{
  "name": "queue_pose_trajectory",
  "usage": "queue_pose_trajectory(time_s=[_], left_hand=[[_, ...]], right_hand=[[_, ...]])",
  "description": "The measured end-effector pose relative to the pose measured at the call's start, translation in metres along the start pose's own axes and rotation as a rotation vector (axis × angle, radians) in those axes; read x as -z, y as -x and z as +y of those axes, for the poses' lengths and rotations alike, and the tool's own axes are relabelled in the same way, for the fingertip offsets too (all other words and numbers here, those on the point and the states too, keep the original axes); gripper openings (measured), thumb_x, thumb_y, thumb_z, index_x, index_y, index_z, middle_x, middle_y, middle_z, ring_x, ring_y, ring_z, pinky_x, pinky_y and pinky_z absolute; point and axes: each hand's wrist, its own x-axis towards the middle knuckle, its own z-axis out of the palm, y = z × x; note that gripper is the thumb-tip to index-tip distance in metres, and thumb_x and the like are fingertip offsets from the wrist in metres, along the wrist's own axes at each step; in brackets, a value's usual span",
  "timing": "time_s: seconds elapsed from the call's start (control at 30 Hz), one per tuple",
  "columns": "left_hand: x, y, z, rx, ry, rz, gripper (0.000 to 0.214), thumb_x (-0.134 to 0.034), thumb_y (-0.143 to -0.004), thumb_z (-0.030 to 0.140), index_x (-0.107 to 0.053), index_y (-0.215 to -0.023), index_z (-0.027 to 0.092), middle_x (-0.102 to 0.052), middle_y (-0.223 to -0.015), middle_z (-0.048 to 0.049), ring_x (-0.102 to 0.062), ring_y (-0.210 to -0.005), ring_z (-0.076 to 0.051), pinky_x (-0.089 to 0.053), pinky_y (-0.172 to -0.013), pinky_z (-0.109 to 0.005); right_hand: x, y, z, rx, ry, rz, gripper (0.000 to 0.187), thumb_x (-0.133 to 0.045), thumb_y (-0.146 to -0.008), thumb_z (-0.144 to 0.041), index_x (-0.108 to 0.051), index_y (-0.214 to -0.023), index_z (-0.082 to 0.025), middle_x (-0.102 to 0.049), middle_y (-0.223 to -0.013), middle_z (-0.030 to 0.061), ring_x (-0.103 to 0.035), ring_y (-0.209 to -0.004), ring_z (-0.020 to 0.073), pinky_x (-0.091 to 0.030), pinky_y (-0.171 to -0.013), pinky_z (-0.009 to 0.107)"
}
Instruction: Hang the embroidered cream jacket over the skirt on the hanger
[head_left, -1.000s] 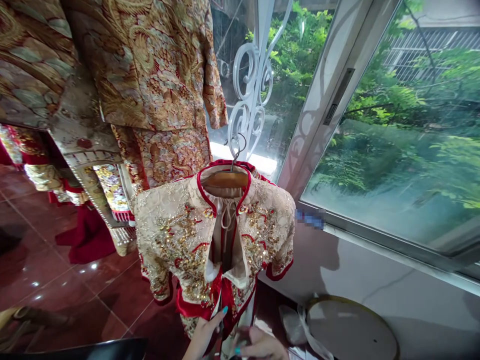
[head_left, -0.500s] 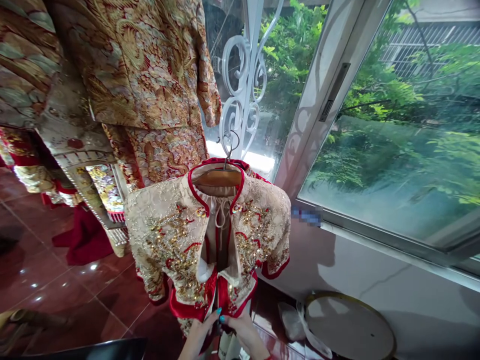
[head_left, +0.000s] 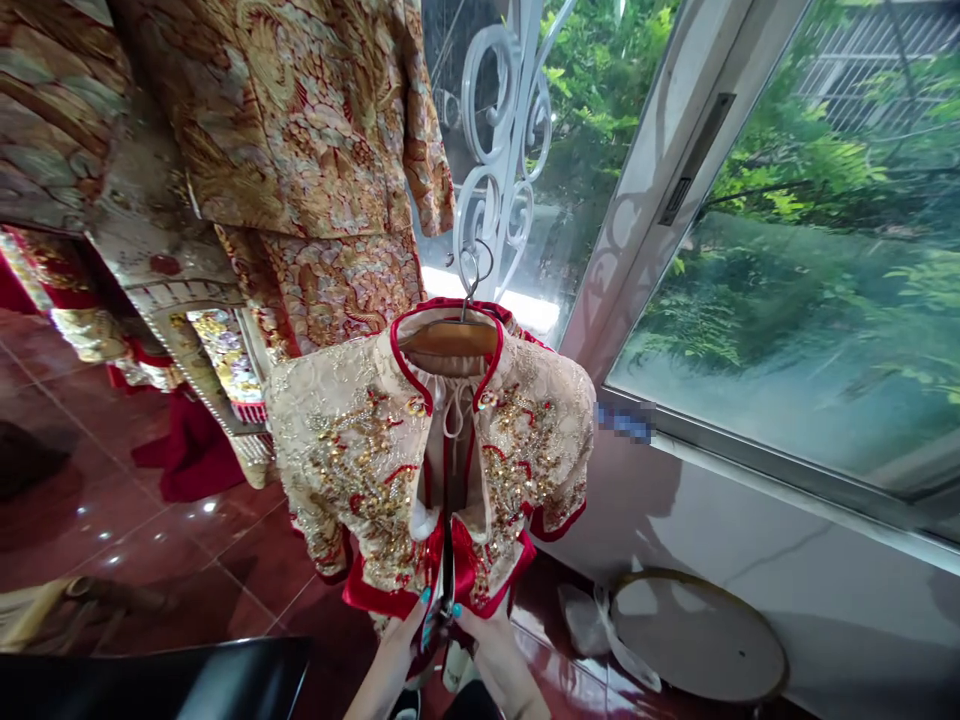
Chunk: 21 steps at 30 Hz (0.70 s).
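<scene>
An embroidered cream jacket (head_left: 330,430) with gold beadwork and red trim hangs from a wooden hanger (head_left: 454,338). Its front is parted, and a white drawstring bow (head_left: 455,408) shows inside the collar. Down at the hem, my left hand (head_left: 401,640) pinches the left front edge, with the turquoise thumbnail on top. Close beside it, my right hand (head_left: 487,640) grips the opposite front edge in the same way. Red lining (head_left: 463,560) shows between the two edges just above my thumbs. The fingers beneath the fabric are mostly hidden.
Gold brocade garments (head_left: 300,130) hang at the left. Behind the hanger stands a white scrolled metal rack (head_left: 491,100), beside a window (head_left: 787,280). An oval board (head_left: 697,635) and a plastic bag (head_left: 585,620) lie low at the right. A black surface (head_left: 157,680) fills the lower left.
My hands have moved slightly apart at the hem, and the front edges are parted wider there. The whole view has shifted, so the jacket sits a little further right and higher.
</scene>
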Motion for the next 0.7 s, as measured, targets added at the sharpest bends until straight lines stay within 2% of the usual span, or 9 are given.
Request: queue_pose_trajectory(time_s=[0.1, 0.27, 0.33, 0.4, 0.5, 0.7], left_hand=[[0.003, 0.006, 0.002, -0.02, 0.072, -0.065, 0.052, -0.092, -0.043, 0.052, -0.074, -0.078, 0.018, -0.077, -0.076, -0.0064, -0.073, -0.087, -0.032, -0.058, -0.084, -0.042], [0.012, 0.002, -0.005, -0.036, 0.041, -0.155, 0.053, -0.089, -0.051, 0.056, -0.077, -0.084, 0.016, -0.079, -0.085, -0.01, -0.074, -0.091, -0.032, -0.056, -0.092, -0.043], [0.015, -0.003, -0.009, -0.05, 0.025, -0.129, 0.057, -0.089, -0.051, 0.056, -0.077, -0.09, 0.016, -0.08, -0.091, -0.0105, -0.073, -0.097, -0.033, -0.055, -0.096, -0.044], [0.016, -0.008, -0.014, -0.101, 0.009, -0.053, 0.062, -0.09, -0.047, 0.057, -0.077, -0.093, 0.018, -0.079, -0.098, -0.0102, -0.07, -0.108, -0.034, -0.05, -0.105, -0.045], [0.016, -0.014, -0.017, -0.194, -0.046, 0.027, 0.063, -0.089, -0.044, 0.059, -0.076, -0.091, 0.019, -0.079, -0.102, -0.0095, -0.065, -0.118, -0.036, -0.039, -0.115, -0.048], [0.016, -0.013, -0.014, -0.188, -0.112, 0.007, 0.066, -0.087, -0.042, 0.066, -0.076, -0.087, 0.018, -0.079, -0.101, -0.0108, -0.065, -0.117, -0.039, -0.041, -0.114, -0.051]], right_hand=[[-0.003, 0.002, 0.006, 0.025, -0.027, 0.065, 0.069, -0.096, -0.048, -0.037, -0.07, -0.111, -0.022, -0.077, -0.09, 0.0048, -0.071, -0.1, 0.0291, -0.051, -0.1, 0.044], [-0.006, 0.003, 0.003, 0.055, -0.041, 0.086, 0.069, -0.095, -0.052, -0.034, -0.07, -0.115, -0.023, -0.077, -0.098, 0.0055, -0.07, -0.103, 0.0284, -0.052, -0.101, 0.044], [-0.007, 0.002, 0.002, 0.07, -0.026, 0.087, 0.07, -0.094, -0.053, -0.033, -0.069, -0.117, -0.023, -0.077, -0.1, 0.0055, -0.07, -0.103, 0.0277, -0.052, -0.101, 0.043], [-0.007, 0.003, 0.003, 0.082, -0.008, 0.083, 0.071, -0.094, -0.054, -0.033, -0.068, -0.119, -0.022, -0.077, -0.101, 0.0061, -0.07, -0.103, 0.0276, -0.052, -0.1, 0.043], [-0.007, 0.004, 0.006, 0.082, 0.013, 0.069, 0.069, -0.092, -0.058, -0.033, -0.067, -0.12, -0.02, -0.077, -0.103, 0.0077, -0.07, -0.104, 0.0285, -0.054, -0.099, 0.043], [-0.008, 0.005, 0.01, 0.093, 0.027, 0.037, 0.06, -0.089, -0.063, -0.034, -0.069, -0.117, -0.019, -0.077, -0.104, 0.0086, -0.07, -0.107, 0.0276, -0.054, -0.099, 0.04]])
